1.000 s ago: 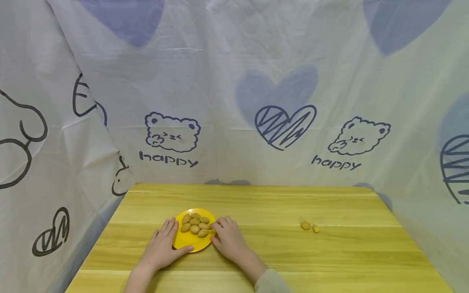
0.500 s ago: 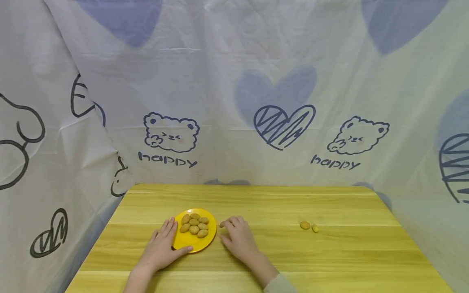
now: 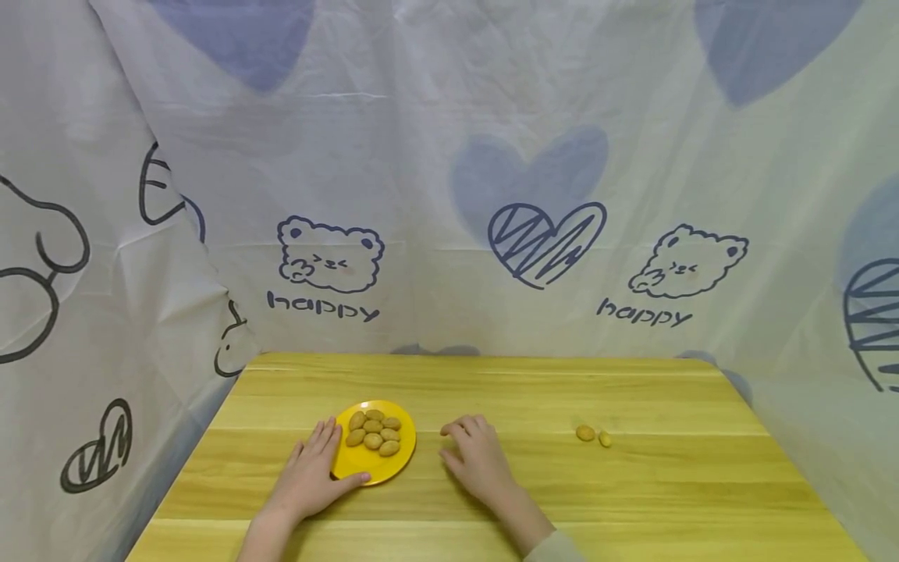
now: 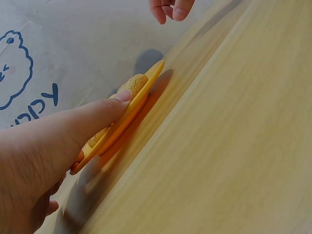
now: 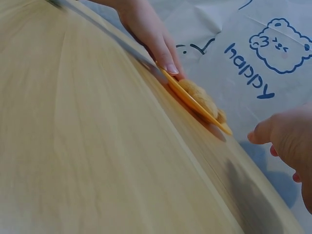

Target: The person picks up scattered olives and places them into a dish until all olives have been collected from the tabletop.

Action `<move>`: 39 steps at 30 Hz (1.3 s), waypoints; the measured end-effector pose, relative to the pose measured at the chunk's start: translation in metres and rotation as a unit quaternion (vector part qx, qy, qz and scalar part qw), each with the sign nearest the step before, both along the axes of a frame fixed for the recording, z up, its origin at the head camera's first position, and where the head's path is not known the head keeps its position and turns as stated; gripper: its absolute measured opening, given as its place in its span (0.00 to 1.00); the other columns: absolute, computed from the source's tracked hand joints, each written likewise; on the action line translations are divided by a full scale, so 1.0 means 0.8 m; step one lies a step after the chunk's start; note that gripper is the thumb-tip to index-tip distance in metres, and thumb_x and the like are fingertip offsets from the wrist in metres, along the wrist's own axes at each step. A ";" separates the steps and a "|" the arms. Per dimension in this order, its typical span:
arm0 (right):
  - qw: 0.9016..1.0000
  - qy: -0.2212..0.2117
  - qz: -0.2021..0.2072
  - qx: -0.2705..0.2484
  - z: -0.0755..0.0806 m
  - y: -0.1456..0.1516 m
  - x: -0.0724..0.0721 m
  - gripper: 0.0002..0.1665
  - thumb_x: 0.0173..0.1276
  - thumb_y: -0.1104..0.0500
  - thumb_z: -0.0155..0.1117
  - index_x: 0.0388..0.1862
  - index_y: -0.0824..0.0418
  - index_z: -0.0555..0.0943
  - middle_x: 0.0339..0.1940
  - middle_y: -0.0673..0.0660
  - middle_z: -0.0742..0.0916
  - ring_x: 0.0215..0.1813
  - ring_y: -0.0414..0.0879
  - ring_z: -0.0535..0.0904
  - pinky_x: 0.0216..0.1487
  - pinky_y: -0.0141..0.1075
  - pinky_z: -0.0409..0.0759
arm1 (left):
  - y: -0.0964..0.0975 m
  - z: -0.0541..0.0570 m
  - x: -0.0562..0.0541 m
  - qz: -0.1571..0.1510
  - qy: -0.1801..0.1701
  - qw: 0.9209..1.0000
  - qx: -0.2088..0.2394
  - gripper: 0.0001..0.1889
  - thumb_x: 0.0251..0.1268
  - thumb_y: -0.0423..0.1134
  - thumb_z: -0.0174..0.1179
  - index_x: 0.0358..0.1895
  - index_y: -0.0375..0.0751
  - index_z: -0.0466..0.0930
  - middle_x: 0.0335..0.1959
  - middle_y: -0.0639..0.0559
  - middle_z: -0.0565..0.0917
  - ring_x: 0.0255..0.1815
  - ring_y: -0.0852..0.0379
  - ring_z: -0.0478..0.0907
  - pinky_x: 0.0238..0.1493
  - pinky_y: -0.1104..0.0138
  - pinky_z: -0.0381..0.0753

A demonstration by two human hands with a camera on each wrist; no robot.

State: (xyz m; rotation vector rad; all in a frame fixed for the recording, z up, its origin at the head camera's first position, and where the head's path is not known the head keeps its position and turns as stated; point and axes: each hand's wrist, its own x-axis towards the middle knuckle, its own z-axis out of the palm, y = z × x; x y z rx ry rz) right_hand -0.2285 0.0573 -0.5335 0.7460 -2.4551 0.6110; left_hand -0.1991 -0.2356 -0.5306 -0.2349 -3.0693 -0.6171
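On the left part of the table lies a round yellow plate (image 3: 382, 466), with several tan, wrinkle-shelled nuts (image 3: 373, 426) grouped on it; they look like walnuts. My left hand (image 3: 306, 474) rests at the plate's left side, its fingers straight along the rim and its thumb over the front edge. In the left wrist view, that thumb (image 4: 105, 111) lies on top of the rim close to a nut (image 4: 132, 84). Right of the plate, apart from it, is my right hand (image 3: 479, 460); its fingers are loosely bent with nothing between them.
Two more small nuts (image 3: 585, 432) lie side by side on the right half of the wooden table (image 3: 667, 484). A pale printed cloth (image 3: 435, 179) hangs behind the table's far edge and along both sides.
My right hand has drawn away from the plate's right rim and moved to the right, while my left hand and the plate stay where they were.
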 end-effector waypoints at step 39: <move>0.994 -0.005 -0.095 -0.048 0.014 0.091 -0.010 0.15 0.55 0.59 0.76 0.41 0.59 0.83 0.39 0.54 0.84 0.46 0.51 0.75 0.47 0.44 0.74 | 0.000 -0.004 -0.003 -0.002 0.001 1.000 0.002 0.57 0.55 0.75 0.53 0.75 0.31 0.53 0.79 0.37 0.50 0.80 0.37 0.45 0.75 0.36 0.45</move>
